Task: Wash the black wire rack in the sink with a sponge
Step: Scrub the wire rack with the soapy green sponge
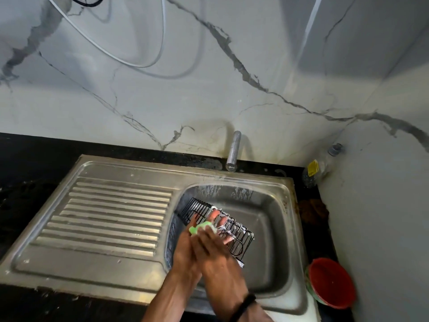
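- A black wire rack [209, 219], streaked with white suds, lay tilted inside the stainless steel sink basin [267, 212], against the basin's left wall; washing looked well under way, with rinsing seemingly left, and no water ran from the steel tap [234, 151] behind the basin.
- The left hand [185, 247], at the basin's left edge, curled its fingers around a green sponge [197, 228] pressed to the rack.
- The right hand [213, 242] crossed over it, fingers [224, 220] spread flat on the soapy wires.
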`<state>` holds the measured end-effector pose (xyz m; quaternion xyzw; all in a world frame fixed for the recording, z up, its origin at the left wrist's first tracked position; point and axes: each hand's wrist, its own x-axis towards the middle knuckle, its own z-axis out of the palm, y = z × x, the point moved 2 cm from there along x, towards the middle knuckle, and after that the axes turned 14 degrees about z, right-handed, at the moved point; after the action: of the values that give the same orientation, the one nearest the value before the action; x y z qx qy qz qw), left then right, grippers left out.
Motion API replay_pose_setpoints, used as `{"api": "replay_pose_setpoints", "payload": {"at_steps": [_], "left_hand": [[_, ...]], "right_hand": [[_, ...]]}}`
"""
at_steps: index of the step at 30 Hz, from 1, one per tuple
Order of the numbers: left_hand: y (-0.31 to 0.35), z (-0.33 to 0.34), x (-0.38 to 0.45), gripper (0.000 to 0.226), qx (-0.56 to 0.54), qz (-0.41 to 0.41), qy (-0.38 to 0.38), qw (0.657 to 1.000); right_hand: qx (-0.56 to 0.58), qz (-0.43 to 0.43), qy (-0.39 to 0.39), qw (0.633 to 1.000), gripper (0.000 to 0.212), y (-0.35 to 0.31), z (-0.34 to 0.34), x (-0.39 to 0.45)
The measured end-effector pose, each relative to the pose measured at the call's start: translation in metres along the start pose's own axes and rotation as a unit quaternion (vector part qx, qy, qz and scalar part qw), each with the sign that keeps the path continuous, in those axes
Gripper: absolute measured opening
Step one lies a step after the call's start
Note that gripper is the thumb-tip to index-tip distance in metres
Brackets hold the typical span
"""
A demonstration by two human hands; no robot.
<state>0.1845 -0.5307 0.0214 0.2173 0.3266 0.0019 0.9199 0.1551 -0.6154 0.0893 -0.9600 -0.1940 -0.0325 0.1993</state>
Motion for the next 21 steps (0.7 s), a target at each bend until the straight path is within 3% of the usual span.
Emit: {"api": "replay_pose_setpoints", "payload": {"at_steps": [4,8,11,14,17,21], "left_hand": [[0.006,0.005,0.001,0.045,-0.067,0.009,0.0,0.998],[0.008,0.015,-0.003,0.043,-0.115,0.008,0.004,0.993],[0.01,0.015,-0.006,0.046,-0.101,-0.004,-0.023,0.995],[0.017,0.012,-0.009,0.042,-0.11,0.008,-0.037,0.993],[0.02,0.009,-0.006,0.04,-0.1,0.015,-0.04,0.994],[0.012,0.013,-0.005,0.041,-0.103,0.014,-0.034,0.994]], "right_hand": [[0.043,0.03,0.074,0.996,0.053,0.024,-0.014,0.013],[0.066,0.052,0.083,0.993,0.077,0.049,0.001,0.019],[0.07,-0.015,0.095,0.993,0.057,0.067,0.001,-0.003],[0.05,-0.017,0.079,0.995,0.082,0.11,-0.008,-0.026],[0.079,0.045,0.065,0.994,0.101,0.141,-0.009,-0.038],[0.111,0.068,0.108,0.986,0.086,0.113,-0.006,-0.023]]}}
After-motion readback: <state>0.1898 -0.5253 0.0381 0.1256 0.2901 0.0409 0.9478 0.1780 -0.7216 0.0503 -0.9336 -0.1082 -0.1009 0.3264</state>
